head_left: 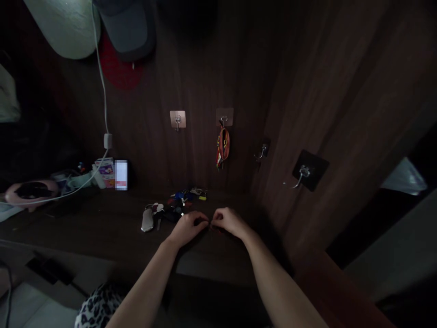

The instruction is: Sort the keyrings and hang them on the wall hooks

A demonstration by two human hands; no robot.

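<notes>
My left hand and my right hand meet over the dark wooden shelf, fingers curled and pinched together on a small dark item I cannot make out. Just behind my hands lies a pile of keys and key fobs with blue and yellow tags. A silvery oval fob lies to the left of my left hand. A red patterned pouch hangs on a wall hook above the pile.
Several hooks are stuck to the wooden wall: an empty one, a small dark one, a black-plated one. A white cable drops to a plug. Small boxes and a pink dish sit at left.
</notes>
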